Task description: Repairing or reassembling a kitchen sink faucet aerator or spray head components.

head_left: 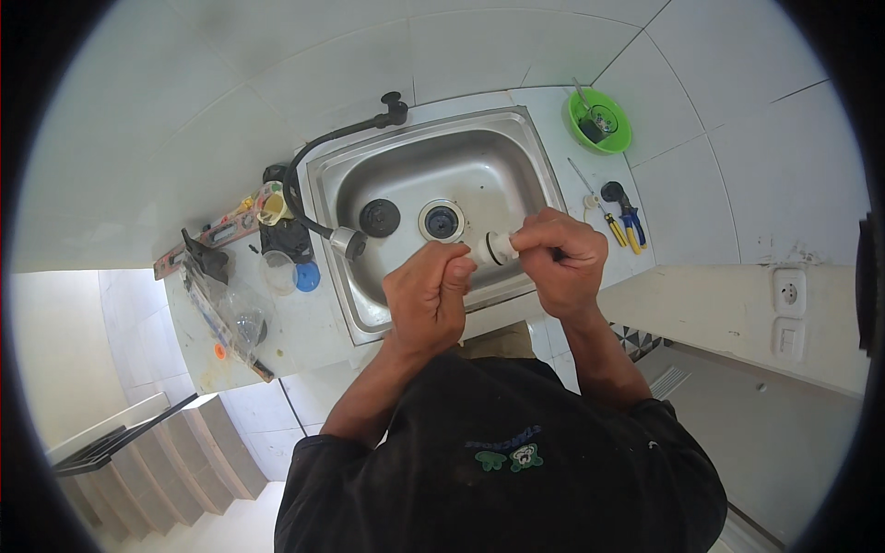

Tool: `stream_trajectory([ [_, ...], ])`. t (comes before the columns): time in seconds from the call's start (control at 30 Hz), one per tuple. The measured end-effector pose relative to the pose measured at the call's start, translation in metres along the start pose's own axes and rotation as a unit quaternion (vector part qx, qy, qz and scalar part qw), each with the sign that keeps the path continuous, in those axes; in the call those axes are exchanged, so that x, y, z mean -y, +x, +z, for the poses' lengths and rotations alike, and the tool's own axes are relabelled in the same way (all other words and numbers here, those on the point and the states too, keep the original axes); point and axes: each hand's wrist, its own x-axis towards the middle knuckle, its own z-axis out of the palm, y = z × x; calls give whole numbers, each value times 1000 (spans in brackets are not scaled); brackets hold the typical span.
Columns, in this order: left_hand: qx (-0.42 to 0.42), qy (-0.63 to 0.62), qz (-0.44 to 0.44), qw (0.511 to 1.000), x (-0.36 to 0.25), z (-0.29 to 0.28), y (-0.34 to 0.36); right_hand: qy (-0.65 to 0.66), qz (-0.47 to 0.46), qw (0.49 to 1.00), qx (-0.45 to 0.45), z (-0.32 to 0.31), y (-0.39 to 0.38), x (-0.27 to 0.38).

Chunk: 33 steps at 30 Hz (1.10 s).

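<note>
A small white plastic pipe fitting (pixel 499 247) with a dark ring around it is held over the front part of the steel sink (pixel 479 152). My right hand (pixel 564 263) is closed in a pinch on its right end. At the other end, my left hand (pixel 426 295) has thumb and bent forefinger pressed together against the fitting's pale tip. The fingers hide part of that tip. Behind the hands lie the sink's drain (pixel 442 221) and, left of it, a round black strainer (pixel 379 218).
A black flexible faucet (pixel 300 166) arches over the sink's left rim. On the left counter are a spirit level (pixel 207 241), a blue lid (pixel 307 276) and plastic bags. To the right stand a green bowl (pixel 619 134), a screwdriver (pixel 615 229) and pliers (pixel 632 229).
</note>
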Motion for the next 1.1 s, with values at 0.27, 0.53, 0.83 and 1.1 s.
stream_trajectory([
  [0.27,58,-389,-203,897,19,7,-7,-132,-98,985,43,1,16,23],
  [0.53,80,-447,-220,863,27,1,-7,-166,-92,979,79,-5,19,27],
  [0.83,-137,74,136,978,12,7,4,-117,14,993,22,4,9,21],
  [1.1,-22,-124,-115,985,5,5,1,-76,69,995,12,1,9,15],
])
